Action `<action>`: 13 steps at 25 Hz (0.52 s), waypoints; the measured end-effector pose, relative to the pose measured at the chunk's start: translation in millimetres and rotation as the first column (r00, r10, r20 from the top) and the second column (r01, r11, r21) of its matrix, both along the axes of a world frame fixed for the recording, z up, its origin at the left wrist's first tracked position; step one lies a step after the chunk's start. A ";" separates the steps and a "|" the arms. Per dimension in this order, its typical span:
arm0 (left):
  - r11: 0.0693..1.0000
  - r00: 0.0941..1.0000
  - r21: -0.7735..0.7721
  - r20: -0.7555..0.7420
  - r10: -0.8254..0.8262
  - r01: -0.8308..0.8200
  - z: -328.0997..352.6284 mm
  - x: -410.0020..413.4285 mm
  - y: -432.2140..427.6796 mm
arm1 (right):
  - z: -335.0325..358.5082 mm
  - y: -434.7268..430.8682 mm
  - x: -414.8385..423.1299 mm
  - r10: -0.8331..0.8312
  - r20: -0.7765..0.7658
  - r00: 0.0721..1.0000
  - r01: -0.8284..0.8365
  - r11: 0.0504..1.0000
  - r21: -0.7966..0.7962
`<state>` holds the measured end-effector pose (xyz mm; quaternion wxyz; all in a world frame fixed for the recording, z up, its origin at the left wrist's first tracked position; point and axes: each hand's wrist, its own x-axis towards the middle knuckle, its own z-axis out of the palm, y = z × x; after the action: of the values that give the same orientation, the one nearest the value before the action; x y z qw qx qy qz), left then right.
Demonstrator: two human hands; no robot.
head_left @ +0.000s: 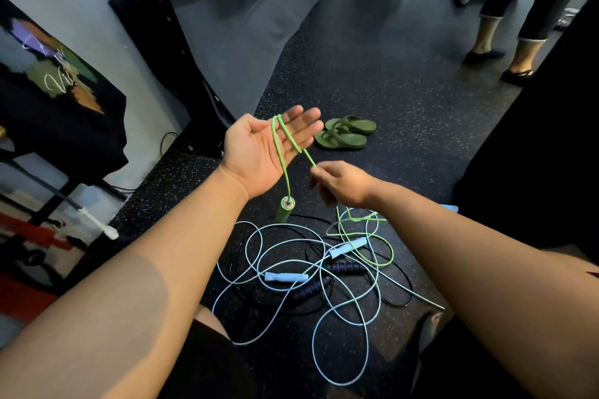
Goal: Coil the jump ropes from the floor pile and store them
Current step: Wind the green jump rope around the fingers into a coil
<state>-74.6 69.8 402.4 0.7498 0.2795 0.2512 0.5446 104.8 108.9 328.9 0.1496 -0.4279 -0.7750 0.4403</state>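
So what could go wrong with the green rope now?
The green rope only drapes over the open left hand, so its loop could slip off. Its dangling green handle could swing. Below the right hand, it crosses the light blue rope, so pulling may snag the pile.

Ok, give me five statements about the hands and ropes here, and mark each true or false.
1. The green rope loops over the open left hand. True.
2. The right hand holds nothing. False: it pinches the green rope.
3. The green handle lies buried in the pile. False: it dangles from the rope below the left hand.
4. A blue rope lies uncoiled on the floor. True.
5. The sandals are red. False: they are green.
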 end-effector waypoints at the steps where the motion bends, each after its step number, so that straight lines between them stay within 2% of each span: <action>1: 0.999 0.999 0.011 -0.002 0.035 -0.035 -0.6 -3.8 2.7 | 1.2 -1.1 -0.8 0.063 0.078 0.995 -0.064 0.998 0.009; 3: 0.995 0.993 0.007 -0.055 0.103 -0.103 -4.4 -10.8 8.9 | 10.2 -2.1 -1.5 0.145 0.208 0.967 -0.163 0.984 0.072; 7: 0.985 0.937 -0.007 -0.309 0.162 -0.173 -17.9 -16.2 17.0 | 33.4 -3.1 -3.9 0.196 0.363 0.911 -0.321 0.889 0.325; 11: 0.993 0.857 -0.043 -0.511 0.074 -0.112 -27.1 -4.1 14.2 | 41.4 -3.9 -6.6 0.202 0.308 0.930 -0.339 0.795 0.503; 13: 0.997 0.828 -0.062 -0.556 -0.068 0.040 -28.2 2.6 9.1 | 45.3 -3.5 -5.3 0.189 0.287 0.939 -0.323 0.771 0.549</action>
<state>-72.0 78.9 374.2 0.6653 0.4153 0.4638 0.4120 99.5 105.4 374.2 0.1281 -0.2951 -0.9355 0.1462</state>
